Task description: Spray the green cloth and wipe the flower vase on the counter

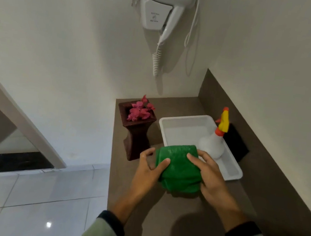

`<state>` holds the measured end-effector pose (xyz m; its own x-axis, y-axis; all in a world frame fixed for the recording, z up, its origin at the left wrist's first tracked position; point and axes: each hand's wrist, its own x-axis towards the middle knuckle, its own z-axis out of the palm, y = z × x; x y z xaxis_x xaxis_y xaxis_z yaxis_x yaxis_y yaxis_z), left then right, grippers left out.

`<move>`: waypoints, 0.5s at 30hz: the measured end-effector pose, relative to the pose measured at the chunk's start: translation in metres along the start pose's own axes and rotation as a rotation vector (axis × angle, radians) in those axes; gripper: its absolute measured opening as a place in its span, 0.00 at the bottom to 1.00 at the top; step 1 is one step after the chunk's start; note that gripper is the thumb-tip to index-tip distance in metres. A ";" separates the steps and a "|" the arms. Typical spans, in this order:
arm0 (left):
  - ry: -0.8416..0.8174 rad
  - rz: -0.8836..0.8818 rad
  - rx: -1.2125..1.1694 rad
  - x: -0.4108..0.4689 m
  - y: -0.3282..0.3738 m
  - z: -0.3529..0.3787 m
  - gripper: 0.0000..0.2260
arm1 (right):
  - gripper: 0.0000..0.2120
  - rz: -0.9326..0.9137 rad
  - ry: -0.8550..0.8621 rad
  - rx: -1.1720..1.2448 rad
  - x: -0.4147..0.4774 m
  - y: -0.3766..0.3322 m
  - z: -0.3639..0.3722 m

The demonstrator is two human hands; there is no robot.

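Note:
A folded green cloth [179, 166] is held between both hands just above the brown counter [188, 211]. My left hand [148, 171] grips its left edge with thumb on top. My right hand [212, 176] holds its right side, fingers spread over the top. A dark brown square flower vase [137, 133] with pink flowers [139, 110] stands upright on the counter, just left of the cloth. A clear spray bottle [213, 142] with a yellow and orange trigger head stands in the white tray [182, 121], right behind the cloth.
A white wall-mounted hair dryer [161, 5] with a coiled cord [156, 62] hangs above the counter's far end. A black object [236, 142] lies against the backsplash right of the tray. White floor tiles [31, 200] lie left of the counter.

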<state>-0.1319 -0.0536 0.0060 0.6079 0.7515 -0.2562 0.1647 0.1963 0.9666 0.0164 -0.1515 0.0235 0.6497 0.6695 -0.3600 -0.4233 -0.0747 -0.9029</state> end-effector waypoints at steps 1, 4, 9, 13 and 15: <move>0.042 0.023 0.049 0.009 -0.001 0.011 0.27 | 0.14 -0.038 0.068 -0.088 0.007 -0.001 -0.006; 0.083 0.064 0.234 0.032 0.000 0.039 0.27 | 0.17 -0.150 0.182 -0.350 0.024 -0.002 -0.021; 0.067 0.256 0.749 0.056 0.003 0.055 0.20 | 0.09 -0.344 0.180 -0.816 0.056 0.007 -0.038; 0.106 0.399 1.393 0.050 -0.001 0.049 0.20 | 0.08 -0.155 -0.008 -1.313 0.065 0.026 -0.042; 0.065 0.514 1.398 0.040 -0.001 0.045 0.20 | 0.09 -0.168 0.037 -1.417 0.063 0.025 -0.040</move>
<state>-0.0730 -0.0516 -0.0050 0.8004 0.5830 0.1394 0.5642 -0.8113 0.1529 0.0719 -0.1403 -0.0312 0.6535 0.7265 -0.2124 0.6225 -0.6755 -0.3953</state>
